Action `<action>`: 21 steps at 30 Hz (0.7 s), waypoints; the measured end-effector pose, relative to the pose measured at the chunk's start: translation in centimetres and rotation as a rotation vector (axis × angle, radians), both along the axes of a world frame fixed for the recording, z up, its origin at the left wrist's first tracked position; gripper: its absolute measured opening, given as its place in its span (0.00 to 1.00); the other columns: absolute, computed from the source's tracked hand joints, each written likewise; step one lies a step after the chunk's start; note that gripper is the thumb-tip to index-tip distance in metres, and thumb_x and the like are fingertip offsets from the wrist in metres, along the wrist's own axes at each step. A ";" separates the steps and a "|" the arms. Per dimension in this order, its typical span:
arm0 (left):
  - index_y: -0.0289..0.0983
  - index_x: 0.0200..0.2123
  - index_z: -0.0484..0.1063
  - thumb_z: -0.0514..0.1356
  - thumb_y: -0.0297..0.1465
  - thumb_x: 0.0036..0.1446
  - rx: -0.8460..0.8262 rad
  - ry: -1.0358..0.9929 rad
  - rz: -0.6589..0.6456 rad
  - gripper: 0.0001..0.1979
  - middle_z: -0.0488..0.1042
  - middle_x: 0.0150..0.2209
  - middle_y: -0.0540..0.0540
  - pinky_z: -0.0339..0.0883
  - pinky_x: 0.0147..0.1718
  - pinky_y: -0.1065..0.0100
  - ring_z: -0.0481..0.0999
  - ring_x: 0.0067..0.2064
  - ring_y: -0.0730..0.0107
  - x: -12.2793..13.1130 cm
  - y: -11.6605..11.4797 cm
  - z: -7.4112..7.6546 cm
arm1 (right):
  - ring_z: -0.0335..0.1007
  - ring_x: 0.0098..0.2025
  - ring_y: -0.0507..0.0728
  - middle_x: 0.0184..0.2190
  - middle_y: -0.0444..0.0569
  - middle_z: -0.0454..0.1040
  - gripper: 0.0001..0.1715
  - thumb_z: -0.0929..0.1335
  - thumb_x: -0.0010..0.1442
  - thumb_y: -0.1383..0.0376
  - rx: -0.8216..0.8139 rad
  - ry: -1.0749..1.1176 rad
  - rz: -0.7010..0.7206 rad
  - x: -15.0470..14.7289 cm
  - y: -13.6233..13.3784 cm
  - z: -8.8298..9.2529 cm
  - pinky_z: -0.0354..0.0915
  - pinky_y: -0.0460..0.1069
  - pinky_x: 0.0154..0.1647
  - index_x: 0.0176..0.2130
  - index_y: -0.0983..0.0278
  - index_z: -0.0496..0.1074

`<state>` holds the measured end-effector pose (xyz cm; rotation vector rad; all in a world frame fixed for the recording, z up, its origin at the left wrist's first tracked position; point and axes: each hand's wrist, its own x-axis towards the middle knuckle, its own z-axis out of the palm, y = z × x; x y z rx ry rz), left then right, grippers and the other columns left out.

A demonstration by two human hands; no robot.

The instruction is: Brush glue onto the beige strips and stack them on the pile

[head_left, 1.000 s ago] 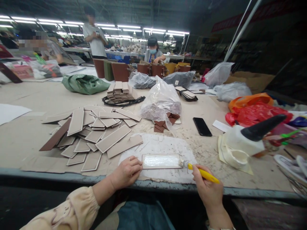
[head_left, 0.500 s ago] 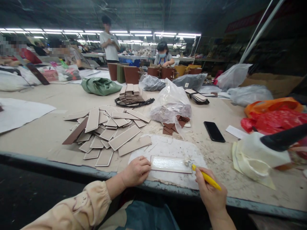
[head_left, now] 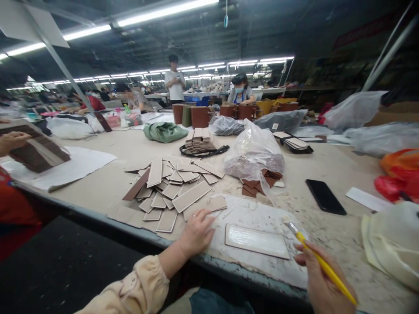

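A yellow-handled brush (head_left: pixel 322 264) is held in my right hand (head_left: pixel 322 279), its bristles raised to the right of a rectangular panel (head_left: pixel 257 241). That panel lies flat on a white sheet (head_left: pixel 242 209), its top coated with something wet and shiny. My left hand (head_left: pixel 198 231) is off the panel, fingers stretched over the near end of a plain beige strip (head_left: pixel 216 203); whether it touches the strip I cannot tell. Behind that hand spreads a loose pile of beige panels (head_left: pixel 191 196) with pale borders.
A clear plastic bag (head_left: pixel 253 148) with brown pieces stands behind the white sheet. To the right lie a black phone (head_left: pixel 325 197) and a whitish container (head_left: pixel 393 240). A stack of panels (head_left: pixel 199 139) sits farther back. At far left, another person's hand (head_left: pixel 15 141) rests by a brown stack (head_left: pixel 39 148).
My left hand has let go of the coated panel and moved left toward the pile. The brush has lifted off the panel to the right. My view has turned left and up.
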<state>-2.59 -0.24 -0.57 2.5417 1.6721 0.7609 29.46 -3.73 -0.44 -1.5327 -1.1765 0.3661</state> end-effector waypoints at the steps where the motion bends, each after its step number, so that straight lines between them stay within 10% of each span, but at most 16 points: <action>1: 0.39 0.47 0.70 0.59 0.30 0.56 -0.002 0.031 0.067 0.14 0.69 0.52 0.40 0.62 0.54 0.51 0.65 0.54 0.53 -0.8 0.4 0.2 | 0.74 0.32 0.58 0.36 0.50 0.77 0.25 0.67 0.59 0.48 0.041 -0.012 0.023 -0.1 0.0 -0.2 0.69 0.53 0.40 0.45 0.64 0.74; 21: 0.37 0.46 0.73 0.63 0.31 0.52 -0.220 0.039 0.113 0.17 0.74 0.46 0.41 0.66 0.50 0.60 0.73 0.48 0.58 -6.6 3.0 1.9 | 0.76 0.32 0.54 0.40 0.48 0.77 0.14 0.68 0.62 0.59 0.217 -0.156 0.205 -0.5 0.2 -0.7 0.71 0.49 0.37 0.46 0.62 0.73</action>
